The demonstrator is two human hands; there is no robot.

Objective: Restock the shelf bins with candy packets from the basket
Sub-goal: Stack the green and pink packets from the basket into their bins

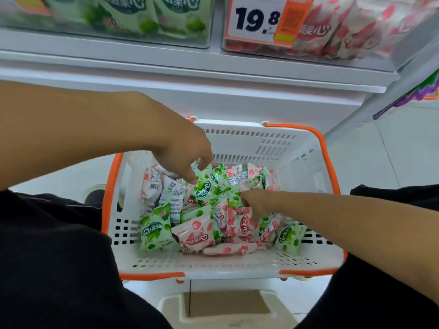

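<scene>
A white basket with orange rim and handles [237, 262] stands in front of me, holding several green and pink candy packets. My left hand [185, 148] reaches down from the left, its fingers extended, and the fingertips touch a green packet [204, 188] near the pile's middle. My right hand [255, 201] comes in from the right and digs into the pile beside the pink packets [240, 224]. Its fingers are buried among the packets, so its grip is hidden. Above, a clear shelf bin of green packets [133, 17] sits left of a bin of pink packets [344, 32].
A price tag reading 19.8 [259, 20] hangs on the pink bin's front. White shelf ledges [190, 74] run across below the bins. The basket rests on a white stool-like stand [228, 305]. Pale floor lies to the right.
</scene>
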